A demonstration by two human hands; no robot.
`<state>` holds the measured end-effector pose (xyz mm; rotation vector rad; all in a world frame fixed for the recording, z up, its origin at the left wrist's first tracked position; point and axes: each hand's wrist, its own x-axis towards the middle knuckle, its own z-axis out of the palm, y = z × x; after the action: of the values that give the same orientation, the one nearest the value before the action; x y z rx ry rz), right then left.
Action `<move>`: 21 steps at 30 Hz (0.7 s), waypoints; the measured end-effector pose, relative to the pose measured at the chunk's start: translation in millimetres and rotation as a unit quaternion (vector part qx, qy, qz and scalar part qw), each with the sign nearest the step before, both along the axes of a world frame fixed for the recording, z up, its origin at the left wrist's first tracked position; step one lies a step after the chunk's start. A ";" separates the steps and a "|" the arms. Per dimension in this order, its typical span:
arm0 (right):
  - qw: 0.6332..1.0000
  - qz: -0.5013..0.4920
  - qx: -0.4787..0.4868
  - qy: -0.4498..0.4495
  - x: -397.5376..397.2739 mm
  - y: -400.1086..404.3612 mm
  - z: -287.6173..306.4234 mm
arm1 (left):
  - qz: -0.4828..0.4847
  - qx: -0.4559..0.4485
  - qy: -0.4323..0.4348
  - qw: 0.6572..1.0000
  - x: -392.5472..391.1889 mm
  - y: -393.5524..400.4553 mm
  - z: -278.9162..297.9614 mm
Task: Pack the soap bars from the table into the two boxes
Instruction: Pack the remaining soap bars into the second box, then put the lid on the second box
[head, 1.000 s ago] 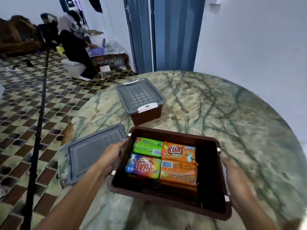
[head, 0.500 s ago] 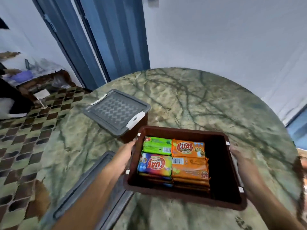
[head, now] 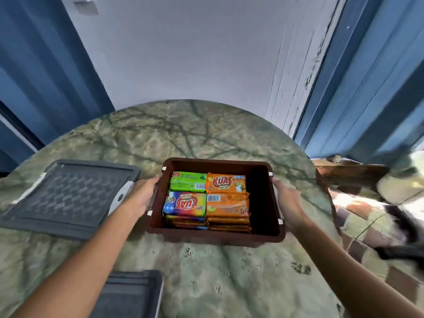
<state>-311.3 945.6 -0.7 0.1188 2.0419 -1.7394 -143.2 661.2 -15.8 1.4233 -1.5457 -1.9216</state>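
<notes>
Since half a second ago the brown box [head: 263, 235] has been carried to the right and farther onto the table [head: 206, 271], and the lidded second box [head: 68, 191] is now seen well to its left instead of behind it; the view has swung right, so the tiled floor at the left is no longer seen. The second box's body is hidden under its grey lid, and a loose grey lid [head: 130, 292] at the near left edge is cut off by the frame and partly covered by the left forearm. The fingers of the left hand [head: 140, 196] are curled round the box's left rim, and those of the right hand [head: 286, 200] round its right rim; the fingertips are hidden behind the walls. Whether the box rests on the table or is held just above it cannot be told. Inside, soap bars [head: 206, 198] are stacked in the left part, and the lower layers are only seen edge-on. "KUAT" is read on an orange wrapper and, upside down, on a multicoloured one; a green wrapper's smaller print is too blurred. Barcodes are seen on two. The box is of rectangular plastic with white clips; the table is round, green and veined like marble.
</notes>
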 end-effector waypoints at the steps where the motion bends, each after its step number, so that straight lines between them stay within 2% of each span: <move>1: 1.000 -0.009 0.009 -0.005 -0.3 -2.5 -2.8 | -0.003 0.002 0.000 1.000 -2.9 -2.9 -2.7; 8: 0.999 -0.004 0.049 0.002 0.6 -14.9 -24.9 | -0.015 0.010 -0.010 1.000 2.9 -0.2 -24.3; 12: 0.985 0.050 0.155 0.064 -5.2 -13.3 -31.1 | -0.039 0.002 -0.019 0.999 14.0 2.2 -12.7; 16: 0.912 0.104 0.317 0.240 -0.1 -19.5 -2.2 | -0.077 -0.054 -0.056 0.994 37.7 9.1 7.3; 18: 0.874 0.154 0.298 0.352 15.3 -37.8 20.0 | -0.069 -0.082 -0.073 0.992 62.3 13.6 23.3; 21: 0.808 0.251 0.245 0.472 53.1 -73.8 55.1 | -0.043 -0.105 -0.097 0.989 106.2 23.0 41.4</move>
<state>-258.1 871.8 54.4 -1.2522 2.7715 -0.9280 -37.0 684.1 25.6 1.5101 -1.8639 -1.6467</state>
